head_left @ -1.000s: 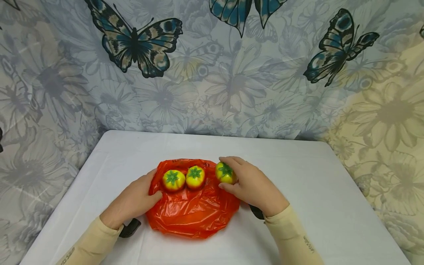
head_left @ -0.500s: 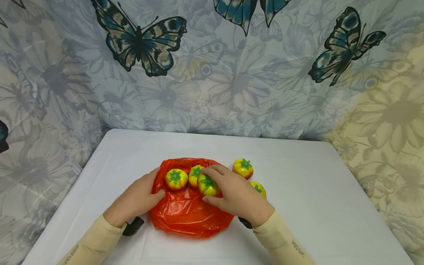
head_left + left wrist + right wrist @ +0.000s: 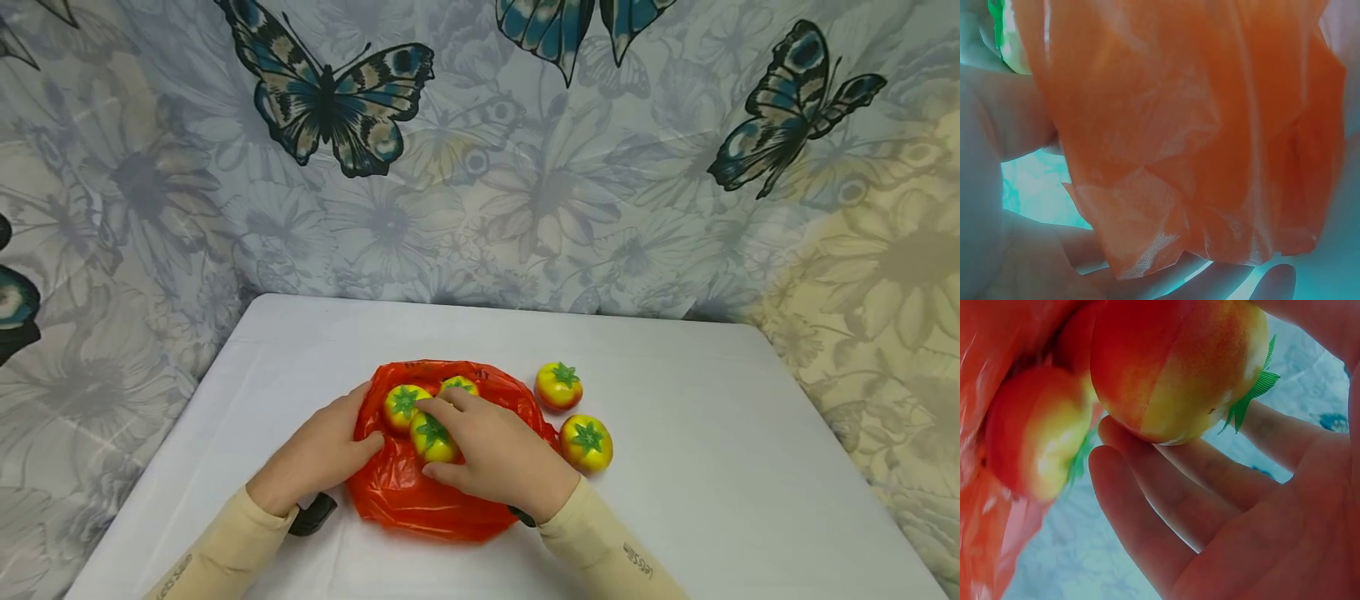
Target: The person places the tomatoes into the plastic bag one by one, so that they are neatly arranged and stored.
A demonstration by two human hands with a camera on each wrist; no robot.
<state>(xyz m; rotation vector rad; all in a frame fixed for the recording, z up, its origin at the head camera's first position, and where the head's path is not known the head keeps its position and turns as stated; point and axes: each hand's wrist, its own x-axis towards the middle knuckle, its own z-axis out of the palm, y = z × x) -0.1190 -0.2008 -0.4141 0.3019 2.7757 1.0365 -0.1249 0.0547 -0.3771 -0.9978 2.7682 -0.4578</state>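
A red plastic bag point(image 3: 431, 510) lies on the white table. My left hand point(image 3: 324, 452) holds its left side, thumb on top; in the left wrist view the bag's film point(image 3: 1160, 131) hides much of the fingers. Over the bag, my right hand point(image 3: 506, 457) grips a yellow-and-red tomato point(image 3: 432, 439) with a green star-shaped top. Thumb and fingertips hold that tomato point(image 3: 1179, 369) in the right wrist view. Behind it, one tomato point(image 3: 403, 403) rests on the bag, and another tomato point(image 3: 459, 384) is partly covered by my right fingers.
Two more tomatoes sit to the right of the bag: a farther tomato point(image 3: 558, 387) and a nearer tomato point(image 3: 587, 443) close to the bag's edge. The white table point(image 3: 720, 467) ends at a wall point(image 3: 540, 192) hung with butterfly-patterned cloth.
My right hand has carried its tomato leftward from the bag's right edge to its middle. The two tomatoes at the right have come into view from behind that hand. My left hand keeps its hold.
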